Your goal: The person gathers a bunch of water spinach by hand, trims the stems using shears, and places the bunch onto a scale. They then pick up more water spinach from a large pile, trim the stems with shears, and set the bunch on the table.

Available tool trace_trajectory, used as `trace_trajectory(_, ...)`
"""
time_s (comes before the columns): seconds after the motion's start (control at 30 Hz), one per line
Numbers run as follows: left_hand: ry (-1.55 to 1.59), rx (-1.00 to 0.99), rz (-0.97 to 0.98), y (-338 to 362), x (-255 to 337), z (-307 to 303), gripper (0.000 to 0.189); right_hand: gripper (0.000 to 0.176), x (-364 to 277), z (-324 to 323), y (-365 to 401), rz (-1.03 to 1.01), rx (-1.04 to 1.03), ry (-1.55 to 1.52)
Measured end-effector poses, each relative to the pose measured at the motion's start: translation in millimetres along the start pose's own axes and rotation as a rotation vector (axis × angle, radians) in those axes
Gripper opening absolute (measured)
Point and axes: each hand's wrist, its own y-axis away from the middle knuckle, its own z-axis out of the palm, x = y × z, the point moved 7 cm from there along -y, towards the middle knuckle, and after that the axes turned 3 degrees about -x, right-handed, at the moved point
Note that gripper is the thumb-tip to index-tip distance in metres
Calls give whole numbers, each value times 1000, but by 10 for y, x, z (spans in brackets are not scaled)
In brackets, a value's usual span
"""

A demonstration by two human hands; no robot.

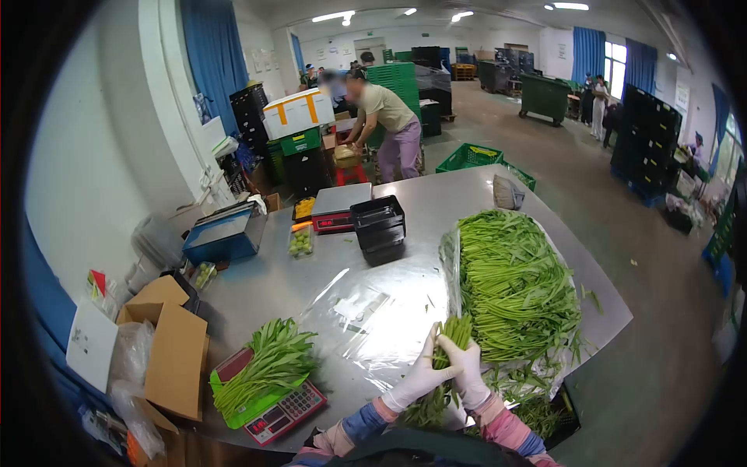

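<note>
The left hand (416, 380) and the right hand (468, 373), both gloved, are closed around a bunch of greens (457, 330), near the worktop (436, 198) edge and just beside the big pile of greens (517, 288). If the grip becomes loose, I think thin stems could slip out and fall; too strong pressing could bruise the leaves. About containers: the open cardboard box (179, 364) has clear plastic bags (138, 350), the low dark crate (574, 412) carries loose greens (538, 418), and a small clear box (300, 253) holds round green fruits (299, 240).
</note>
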Motion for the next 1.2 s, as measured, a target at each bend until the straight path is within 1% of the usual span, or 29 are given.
trace_trajectory(0.03, -7, 22, -11, 42, 1, -45, 116, 27, 58, 56, 34, -2, -11, -7)
trace_trajectory(0.07, -31, 11, 22, 59, -93, -107, 113, 29, 68, 124, 64, -46, -54, -12)
trace_trajectory(0.17, -19, 27, 39, 168, -290, -297, 113, 30, 237, 273, 102, 23, -170, 46)
trace_trajectory(0.2, -26, 47, 58, 190, -275, -348, 114, 31, 289, 326, 123, 59, -211, 41)
trace_trajectory(0.27, 35, 62, 11, 267, -283, -427, 116, 32, 363, 425, 155, 130, -291, 34)
trace_trajectory(0.33, 63, 83, -56, 342, -221, -489, 119, 34, 453, 440, 145, 267, -357, 144)
trace_trajectory(0.37, 62, 79, -42, 355, -258, -536, 118, 36, 504, 448, 145, 335, -386, 199)
trace_trajectory(0.4, 62, 73, -28, 381, -346, -575, 118, 40, 475, 516, 124, 238, -447, 222)
trace_trajectory(0.47, 38, 81, 3, 427, -408, -635, 114, 39, 441, 602, 107, 161, -522, 319)
trace_trajectory(0.5, 65, 88, -7, 447, -376, -655, 109, 38, 418, 643, 105, 124, -558, 365)
trace_trajectory(0.53, 92, 94, -18, 479, -310, -660, 103, 46, 405, 663, 101, 151, -563, 405)
trace_trajectory(0.57, 120, 100, -30, 500, -281, -674, 97, 49, 326, 725, 109, 84, -615, 572)
trace_trajectory(0.63, 199, 6, 0, 516, -358, -675, 81, 55, 125, 881, 153, -56, -713, 902)
trace_trajectory(0.67, 236, -43, 14, 521, -385, -670, 74, 63, 66, 887, 139, -51, -671, 1076)
trace_trajectory(0.77, 419, 11, -99, 609, -326, -669, 56, 66, -20, 809, 123, -331, -447, 987)
trace_trajectory(0.8, 345, -28, -142, 629, -315, -662, 54, 73, -69, 855, 112, -378, -490, 813)
trace_trajectory(0.87, 197, -105, -225, 681, -313, -658, 49, 72, -252, 960, 149, -565, -523, 898)
trace_trajectory(0.9, 154, -101, -220, 699, -291, -644, 52, 72, -349, 1020, 197, -658, -538, 939)
trace_trajectory(0.93, 110, -98, -215, 717, -279, -611, 55, 63, -387, 1147, 316, -678, -566, 944)
trace_trajectory(0.97, 67, -97, -210, 726, -290, -579, 58, 60, -266, 1215, 332, -637, -688, 1046)
trace_trajectory(1.0, -29, -104, 0, 673, -230, -569, 55, 57, -125, 1243, 349, -591, -810, 1145)
trace_trajectory(1.03, -12, -133, -60, 690, -342, -559, 55, 54, 17, 1259, 385, -541, -932, 1241)
trace_trajectory(1.07, 4, -160, -120, 717, -441, -566, 55, 54, -4, 1286, 424, -644, -871, 1216)
trace_trajectory(1.1, 19, -187, -180, 747, -513, -563, 54, 54, 55, 1265, 426, -616, -878, 1237)
trace_trajectory(1.13, -12, -190, -176, 760, -545, -561, 55, 55, 119, 1238, 414, -589, -885, 1257)
trace_trajectory(1.17, -10, -151, -116, 763, -540, -574, 54, 55, 180, 1213, 402, -559, -892, 1275)
trace_trajectory(1.2, -8, -113, -60, 780, -542, -573, 53, 56, 207, 1203, 410, -584, -887, 1270)
